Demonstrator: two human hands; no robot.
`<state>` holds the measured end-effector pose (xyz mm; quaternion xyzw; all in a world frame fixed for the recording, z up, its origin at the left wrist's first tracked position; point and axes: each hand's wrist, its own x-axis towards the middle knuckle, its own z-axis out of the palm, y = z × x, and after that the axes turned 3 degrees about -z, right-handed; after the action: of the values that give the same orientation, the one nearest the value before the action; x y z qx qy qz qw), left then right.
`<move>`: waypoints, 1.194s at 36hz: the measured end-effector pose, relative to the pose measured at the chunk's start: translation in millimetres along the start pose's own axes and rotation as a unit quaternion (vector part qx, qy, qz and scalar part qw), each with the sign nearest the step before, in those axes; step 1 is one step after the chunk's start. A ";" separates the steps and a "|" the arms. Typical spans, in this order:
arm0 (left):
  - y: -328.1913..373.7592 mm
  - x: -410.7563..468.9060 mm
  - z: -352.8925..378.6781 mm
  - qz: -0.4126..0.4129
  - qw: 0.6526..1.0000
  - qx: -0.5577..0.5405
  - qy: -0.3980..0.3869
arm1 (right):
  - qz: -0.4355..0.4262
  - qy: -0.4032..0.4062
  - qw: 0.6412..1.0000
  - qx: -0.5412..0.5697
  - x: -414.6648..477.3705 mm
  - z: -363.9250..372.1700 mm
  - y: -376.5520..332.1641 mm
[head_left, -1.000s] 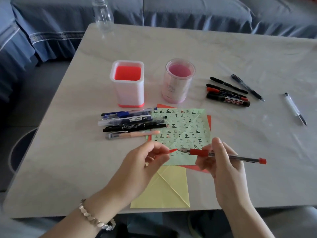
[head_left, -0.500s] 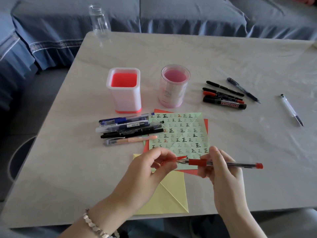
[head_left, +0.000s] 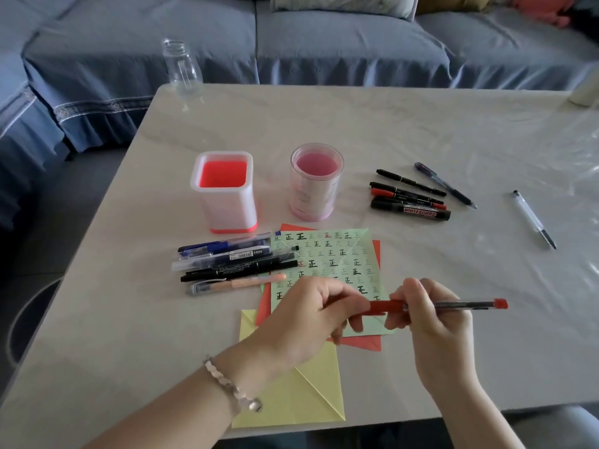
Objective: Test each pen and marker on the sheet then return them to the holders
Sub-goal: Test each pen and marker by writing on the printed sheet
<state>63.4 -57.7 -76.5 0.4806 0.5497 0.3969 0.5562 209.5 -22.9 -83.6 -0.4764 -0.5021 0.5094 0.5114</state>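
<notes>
Above the near edge of the green test sheet (head_left: 327, 254), which is covered in written marks, my right hand (head_left: 434, 332) grips the barrel of a red pen (head_left: 460, 305) held level. My left hand (head_left: 311, 315) pinches the red cap at the pen's tip end; the tip itself is hidden. A square white-and-red holder (head_left: 223, 192) and a round pink holder (head_left: 316, 183) stand behind the sheet, nothing sticking out of them. Several pens (head_left: 227, 260) lie left of the sheet. Several markers (head_left: 408, 196) lie to the right.
A clear pen (head_left: 534, 220) lies alone far right. Red paper (head_left: 356, 343) and yellow paper (head_left: 301, 393) lie under and in front of the sheet. A clear bottle (head_left: 181, 68) stands at the table's far left corner, with a blue sofa (head_left: 324, 43) behind.
My left hand has brought the red cap from just left of the pen's bare tip onto the tip. The hands have closed together; the view has tilted up slightly.
</notes>
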 end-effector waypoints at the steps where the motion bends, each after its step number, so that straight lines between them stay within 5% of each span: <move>1: 1.1 2.7 1.3 -0.014 0.999 -0.035 -0.025 | -0.011 -0.019 1.000 -0.002 1.5 -2.3 -1.1; 6: 1.5 13.9 4.9 -0.014 0.994 0.034 -0.100 | -0.034 -0.184 0.977 -0.098 17.4 -7.9 -0.7; 9: -5.2 19.9 -7.1 0.035 0.974 0.225 0.011 | -0.029 -0.277 0.937 -0.212 48.1 -17.5 3.9; 13: -16.5 18.6 -36.5 0.098 0.903 0.372 0.192 | -0.163 -0.210 0.854 -0.447 111.4 -34.4 24.2; 17: -35.4 10.7 -75.1 0.103 0.817 0.470 0.317 | -0.124 -0.122 0.793 -0.584 163.8 -41.4 42.6; 23: -63.6 -2.1 -118.7 0.078 0.740 0.554 0.373 | -0.136 -0.122 0.725 -0.664 183.5 -42.5 56.8; 28: -75.6 -1.5 -121.3 0.058 0.722 0.589 0.359 | -0.094 -0.139 0.725 -0.669 178.5 -43.1 55.4; 33: -54.7 -0.1 -90.0 0.102 0.796 0.513 0.305 | -0.109 -0.140 0.806 -0.565 138.6 -30.1 26.1; 36: -42.8 1.9 -70.0 0.171 0.836 0.466 0.233 | -0.111 -0.222 0.834 -0.493 101.8 -15.4 0.2; 39: -32.7 3.3 -54.7 0.238 0.822 0.491 0.163 | -0.096 -0.323 0.835 -0.434 67.4 0.5 -23.8; 43: -28.1 4.9 -41.6 0.283 0.794 0.523 0.128 | -0.067 -0.344 0.874 -0.337 38.7 12.3 -41.0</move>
<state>20.0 -55.1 -102.1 0.7773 0.5790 0.2461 0.0073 198.1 14.3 -41.1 -0.3797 -0.8184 0.4052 0.1480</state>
